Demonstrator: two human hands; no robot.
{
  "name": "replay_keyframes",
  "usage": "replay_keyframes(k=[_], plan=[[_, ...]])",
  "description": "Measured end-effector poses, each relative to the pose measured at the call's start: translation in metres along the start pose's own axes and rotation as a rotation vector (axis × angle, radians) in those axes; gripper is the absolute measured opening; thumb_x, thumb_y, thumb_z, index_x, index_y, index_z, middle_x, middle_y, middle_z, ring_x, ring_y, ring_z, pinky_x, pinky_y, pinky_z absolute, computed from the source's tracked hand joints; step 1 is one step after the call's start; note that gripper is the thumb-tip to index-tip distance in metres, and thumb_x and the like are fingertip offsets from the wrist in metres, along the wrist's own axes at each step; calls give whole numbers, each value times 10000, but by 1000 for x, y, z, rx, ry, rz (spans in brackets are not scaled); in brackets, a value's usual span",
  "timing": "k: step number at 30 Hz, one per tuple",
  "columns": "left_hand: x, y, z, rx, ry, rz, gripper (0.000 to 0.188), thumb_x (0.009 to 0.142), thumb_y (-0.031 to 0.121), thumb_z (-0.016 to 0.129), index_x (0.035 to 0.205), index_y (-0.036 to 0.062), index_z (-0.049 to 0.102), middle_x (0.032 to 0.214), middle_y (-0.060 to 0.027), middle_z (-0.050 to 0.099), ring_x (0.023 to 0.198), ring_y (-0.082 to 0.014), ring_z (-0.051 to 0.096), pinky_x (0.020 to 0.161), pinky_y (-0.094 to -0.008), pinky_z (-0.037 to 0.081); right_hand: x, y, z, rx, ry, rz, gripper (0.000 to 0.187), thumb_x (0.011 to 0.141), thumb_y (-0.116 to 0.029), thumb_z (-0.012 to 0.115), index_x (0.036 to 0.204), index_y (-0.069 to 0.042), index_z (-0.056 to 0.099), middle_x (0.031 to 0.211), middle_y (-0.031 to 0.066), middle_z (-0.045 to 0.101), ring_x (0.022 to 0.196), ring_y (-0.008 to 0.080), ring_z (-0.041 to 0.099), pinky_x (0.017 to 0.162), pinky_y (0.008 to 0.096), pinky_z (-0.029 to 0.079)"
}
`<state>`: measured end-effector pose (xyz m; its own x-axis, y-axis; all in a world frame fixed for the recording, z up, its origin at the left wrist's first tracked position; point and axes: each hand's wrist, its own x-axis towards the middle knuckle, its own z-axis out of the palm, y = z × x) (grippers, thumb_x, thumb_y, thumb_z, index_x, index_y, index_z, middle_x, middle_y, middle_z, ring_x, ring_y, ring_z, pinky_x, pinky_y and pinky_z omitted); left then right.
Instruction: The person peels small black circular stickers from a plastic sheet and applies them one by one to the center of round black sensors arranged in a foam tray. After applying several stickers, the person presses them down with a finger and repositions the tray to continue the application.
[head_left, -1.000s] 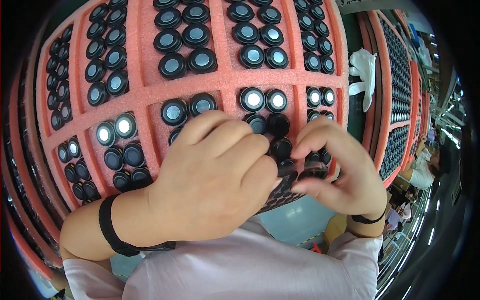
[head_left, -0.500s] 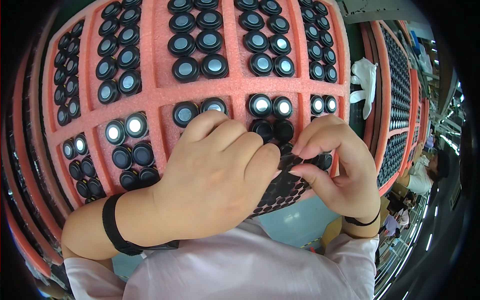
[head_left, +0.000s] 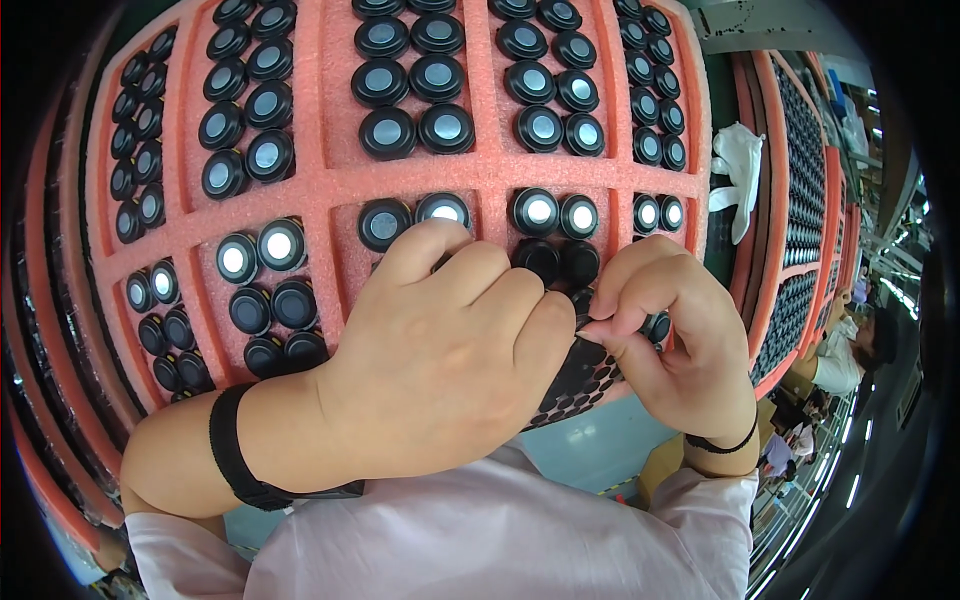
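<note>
Viewing remotely, I log: right hand [head_left: 675, 335], grip pinched together by a dark dotted sheet [head_left: 578, 382]; left hand [head_left: 450, 360], curled beside it, grip I cannot tell. Black round parts [head_left: 437, 76] occupy a pink foam tray [head_left: 400, 174].

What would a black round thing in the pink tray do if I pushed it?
This black round piece might slide only a little: neighbouring pieces and a pink foam wall stand close. Its crisp rim suggests it is stiff. Stood on edge, its round shape could let it roll.
</note>
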<state>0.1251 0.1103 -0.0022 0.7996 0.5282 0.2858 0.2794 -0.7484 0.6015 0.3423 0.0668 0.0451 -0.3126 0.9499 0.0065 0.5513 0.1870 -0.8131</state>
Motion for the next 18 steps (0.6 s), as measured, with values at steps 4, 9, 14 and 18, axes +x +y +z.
replay_keyframes(k=[4, 9, 14, 18], plan=[[0, 1, 0, -15, -3, -1, 226, 752, 127, 760, 938, 41, 665, 836, -63, 599, 780, -268, 562, 827, -452, 440, 1, 1, -1, -22, -35, 5, 309, 706, 151, 709, 918, -38, 587, 887, 107, 619, 830, 310, 625, 742, 393, 505], [0, -2, 1, -59, -13, -10, 206, 760, 118, 753, 930, 45, 662, 825, -60, 590, 762, -265, 556, 807, -444, 436, 3, 4, -2, -77, -50, -47, 330, 765, 162, 709, 865, -96, 529, 855, 53, 636, 781, 218, 587, 761, 327, 463], [0, -5, 3, -116, -8, -85, 201, 767, 116, 747, 937, 48, 664, 821, -67, 592, 765, -271, 567, 793, -441, 432, 12, 6, -18, -135, -143, -162, 291, 788, 120, 707, 848, -101, 527, 848, 46, 628, 770, 216, 575, 757, 319, 455], [0, -2, -1, -86, -21, -101, 211, 762, 138, 746, 933, 49, 662, 897, -93, 623, 847, -285, 587, 816, -464, 434, 21, 11, -18, 59, -123, -23, 263, 808, 99, 697, 858, -91, 523, 872, 41, 609, 789, 202, 560, 758, 317, 451]])
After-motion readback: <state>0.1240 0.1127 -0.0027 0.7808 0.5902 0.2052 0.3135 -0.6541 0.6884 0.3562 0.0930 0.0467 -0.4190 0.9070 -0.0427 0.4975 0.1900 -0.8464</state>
